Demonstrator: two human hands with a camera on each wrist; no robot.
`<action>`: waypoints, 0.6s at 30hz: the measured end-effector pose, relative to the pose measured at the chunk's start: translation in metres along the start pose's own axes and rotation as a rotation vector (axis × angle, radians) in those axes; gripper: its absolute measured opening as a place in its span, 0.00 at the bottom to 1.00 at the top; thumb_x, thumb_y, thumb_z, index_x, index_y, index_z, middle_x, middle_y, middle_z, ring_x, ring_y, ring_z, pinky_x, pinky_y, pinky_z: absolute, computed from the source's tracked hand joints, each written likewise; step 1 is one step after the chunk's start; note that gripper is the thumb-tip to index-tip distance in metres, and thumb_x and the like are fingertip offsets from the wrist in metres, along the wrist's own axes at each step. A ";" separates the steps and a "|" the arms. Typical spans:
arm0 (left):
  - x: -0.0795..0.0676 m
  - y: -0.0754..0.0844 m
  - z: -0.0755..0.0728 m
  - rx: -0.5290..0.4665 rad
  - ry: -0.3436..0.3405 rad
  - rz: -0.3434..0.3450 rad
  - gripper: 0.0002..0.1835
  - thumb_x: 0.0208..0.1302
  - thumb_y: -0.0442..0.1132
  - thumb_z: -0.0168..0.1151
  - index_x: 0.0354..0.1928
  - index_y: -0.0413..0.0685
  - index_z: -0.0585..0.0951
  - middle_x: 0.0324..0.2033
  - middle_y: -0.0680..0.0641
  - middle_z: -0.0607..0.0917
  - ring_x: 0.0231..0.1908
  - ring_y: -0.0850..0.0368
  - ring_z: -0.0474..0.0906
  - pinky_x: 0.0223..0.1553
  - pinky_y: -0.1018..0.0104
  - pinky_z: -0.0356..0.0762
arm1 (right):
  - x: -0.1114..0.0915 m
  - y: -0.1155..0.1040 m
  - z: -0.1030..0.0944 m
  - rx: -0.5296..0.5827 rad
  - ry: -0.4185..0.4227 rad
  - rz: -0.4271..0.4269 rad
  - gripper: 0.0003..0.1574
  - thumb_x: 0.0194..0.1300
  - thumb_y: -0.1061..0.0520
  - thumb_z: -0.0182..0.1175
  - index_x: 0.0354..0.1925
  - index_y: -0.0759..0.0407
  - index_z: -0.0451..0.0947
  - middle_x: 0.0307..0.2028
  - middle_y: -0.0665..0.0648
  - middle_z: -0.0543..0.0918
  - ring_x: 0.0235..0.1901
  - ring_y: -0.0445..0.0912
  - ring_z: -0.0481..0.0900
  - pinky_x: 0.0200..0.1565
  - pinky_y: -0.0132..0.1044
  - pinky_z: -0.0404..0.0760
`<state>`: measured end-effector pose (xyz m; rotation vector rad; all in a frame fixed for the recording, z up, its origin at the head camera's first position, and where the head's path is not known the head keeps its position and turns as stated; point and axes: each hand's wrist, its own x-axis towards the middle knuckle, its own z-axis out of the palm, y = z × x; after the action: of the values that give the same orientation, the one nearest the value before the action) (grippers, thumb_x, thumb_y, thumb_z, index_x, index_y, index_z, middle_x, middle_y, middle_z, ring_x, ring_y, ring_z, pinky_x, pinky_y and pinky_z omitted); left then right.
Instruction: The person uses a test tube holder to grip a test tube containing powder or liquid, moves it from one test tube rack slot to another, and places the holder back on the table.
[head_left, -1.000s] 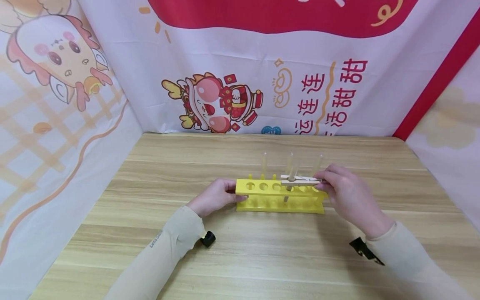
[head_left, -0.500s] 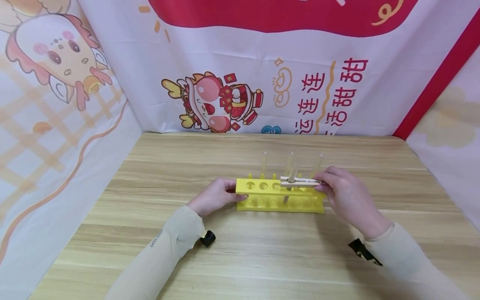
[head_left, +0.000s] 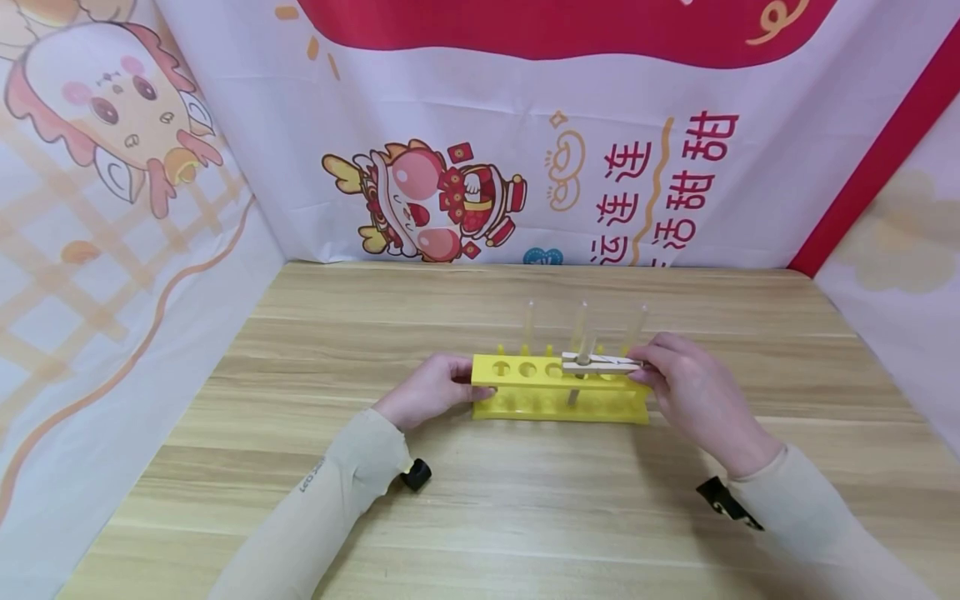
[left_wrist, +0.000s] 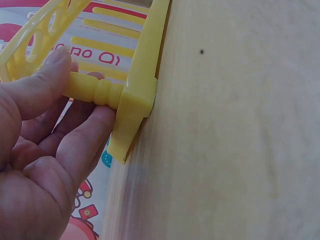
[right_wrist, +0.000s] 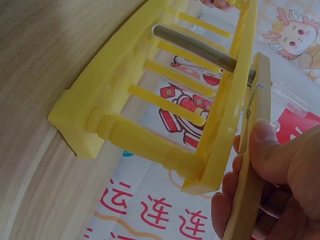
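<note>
A yellow test tube rack (head_left: 525,382) stands on the table. My left hand (head_left: 431,390) grips its left end post (left_wrist: 90,89), with thumb and fingers around it. My right hand (head_left: 697,392) holds a wooden test tube clamp (head_left: 603,367) level over the rack's top plate. The clamp's far end is closed around the upper part of a glass test tube (right_wrist: 192,47). That tube passes through a hole in the top plate, and its grey-looking lower part reaches down to the base. In the right wrist view, my thumb and fingers pinch the clamp's wooden handle.
Several clear test tubes (head_left: 529,318) stand upside down along the back of the rack, on yellow pegs (head_left: 500,351). Some round holes at the left of the top plate hold no tube. A printed cloth (head_left: 465,83) hangs behind the wooden table (head_left: 480,517).
Almost nothing moves. Both hands, the rack and the clamped tube keep their places, and the head view shifts very slightly.
</note>
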<state>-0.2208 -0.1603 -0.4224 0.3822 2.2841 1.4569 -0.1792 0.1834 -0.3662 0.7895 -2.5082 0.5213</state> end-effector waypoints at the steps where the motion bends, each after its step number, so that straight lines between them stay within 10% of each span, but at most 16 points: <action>1: 0.000 0.000 0.000 0.000 0.000 0.000 0.14 0.62 0.42 0.71 0.50 0.57 0.86 0.48 0.56 0.86 0.50 0.59 0.80 0.56 0.58 0.74 | 0.000 0.000 0.000 -0.001 -0.001 0.002 0.12 0.53 0.67 0.73 0.39 0.64 0.85 0.31 0.54 0.81 0.30 0.47 0.78 0.34 0.47 0.82; 18: 0.001 -0.002 -0.001 0.008 0.003 -0.011 0.15 0.60 0.46 0.71 0.50 0.59 0.86 0.49 0.57 0.85 0.51 0.60 0.79 0.58 0.57 0.73 | -0.002 0.003 0.005 -0.008 0.006 0.006 0.12 0.54 0.67 0.73 0.39 0.64 0.85 0.32 0.53 0.81 0.29 0.46 0.78 0.32 0.46 0.81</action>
<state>-0.2223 -0.1610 -0.4242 0.3696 2.2912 1.4448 -0.1816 0.1843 -0.3719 0.7769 -2.5064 0.5143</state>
